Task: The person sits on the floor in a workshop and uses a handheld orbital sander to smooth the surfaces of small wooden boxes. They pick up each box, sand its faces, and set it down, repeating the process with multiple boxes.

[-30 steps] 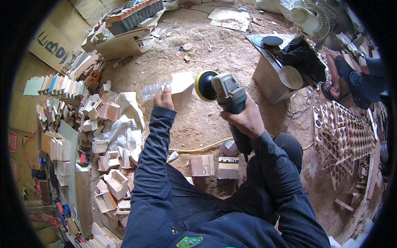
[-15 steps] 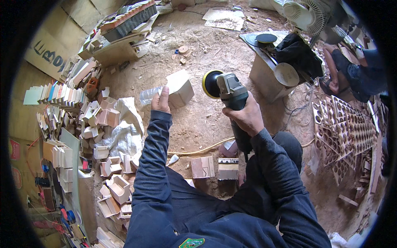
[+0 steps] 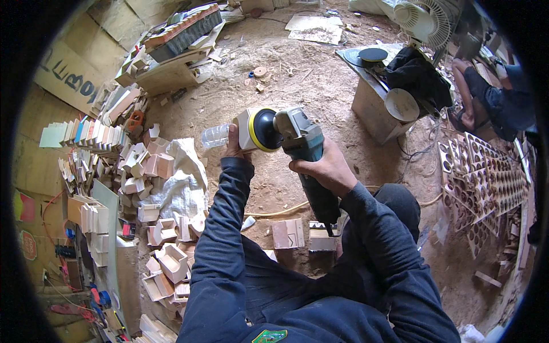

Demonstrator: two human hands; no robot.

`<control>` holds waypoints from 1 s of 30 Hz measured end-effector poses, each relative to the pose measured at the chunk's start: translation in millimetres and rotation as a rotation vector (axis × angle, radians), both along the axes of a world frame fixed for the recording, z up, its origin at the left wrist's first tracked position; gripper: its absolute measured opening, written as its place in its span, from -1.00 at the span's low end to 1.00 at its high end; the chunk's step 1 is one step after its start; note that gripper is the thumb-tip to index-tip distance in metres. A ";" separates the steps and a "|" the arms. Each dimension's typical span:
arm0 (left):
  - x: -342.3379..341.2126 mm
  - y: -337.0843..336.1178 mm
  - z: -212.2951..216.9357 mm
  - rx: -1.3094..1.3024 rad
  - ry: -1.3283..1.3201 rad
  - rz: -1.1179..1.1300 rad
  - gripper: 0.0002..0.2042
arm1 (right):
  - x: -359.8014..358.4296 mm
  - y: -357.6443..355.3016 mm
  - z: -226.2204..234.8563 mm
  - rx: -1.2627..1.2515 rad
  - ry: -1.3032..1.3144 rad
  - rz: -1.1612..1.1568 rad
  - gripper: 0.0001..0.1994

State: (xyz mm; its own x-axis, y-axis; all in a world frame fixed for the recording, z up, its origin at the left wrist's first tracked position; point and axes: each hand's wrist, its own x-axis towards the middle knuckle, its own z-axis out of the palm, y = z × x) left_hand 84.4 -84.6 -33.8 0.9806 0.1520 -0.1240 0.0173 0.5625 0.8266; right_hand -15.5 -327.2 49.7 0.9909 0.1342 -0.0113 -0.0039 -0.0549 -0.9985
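My left hand (image 3: pixel 234 144) is closed on a small pale wooden box (image 3: pixel 243 124), held up in front of me with the thumb along its near side. In my right hand (image 3: pixel 330 171) is an angle sander (image 3: pixel 303 137), its dark body slanting down toward my knee. The sander's black, yellow-rimmed disc (image 3: pixel 265 130) is at the right face of the box and hides much of it; contact looks likely but is not fully visible. A clear plastic bottle (image 3: pixel 215 136) shows just left of my left thumb; whether it lies on the ground behind is unclear.
Several wooden boxes (image 3: pixel 171 262) and a white sack (image 3: pixel 186 171) lie at left. Two wooden pieces (image 3: pixel 287 234) and a yellow hose (image 3: pixel 280 212) are near my legs. At right are a low stand (image 3: pixel 374 114), fan (image 3: pixel 422 23), perforated boards (image 3: pixel 486 177) and another person (image 3: pixel 486 97).
The box and the sander have come together: my left hand moved right, and my right hand moved left and slightly down. The disc now overlaps the box. The whole view has shifted slightly.
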 end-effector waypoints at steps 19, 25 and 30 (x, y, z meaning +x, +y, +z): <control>-10.2 6.6 18.9 0.051 -0.227 -0.108 -0.30 | 2.5 -21.7 -13.9 0.041 -0.013 -0.151 -0.56; -13.8 -4.9 10.1 0.076 -0.098 0.000 -0.21 | 3.7 -9.2 -6.9 -0.029 -0.029 -0.115 -0.56; -8.5 -13.9 0.3 -0.120 -0.047 -0.054 -0.23 | -5.5 4.3 -7.8 -0.039 -0.227 -0.133 -0.44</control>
State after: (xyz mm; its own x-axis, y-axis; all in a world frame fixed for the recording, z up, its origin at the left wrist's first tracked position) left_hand 75.8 -98.5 -33.5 0.9920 0.0861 -0.0919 0.0128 0.6569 0.7539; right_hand -21.0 -322.8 41.9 0.9775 0.0066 0.2109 0.2104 -0.1076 -0.9717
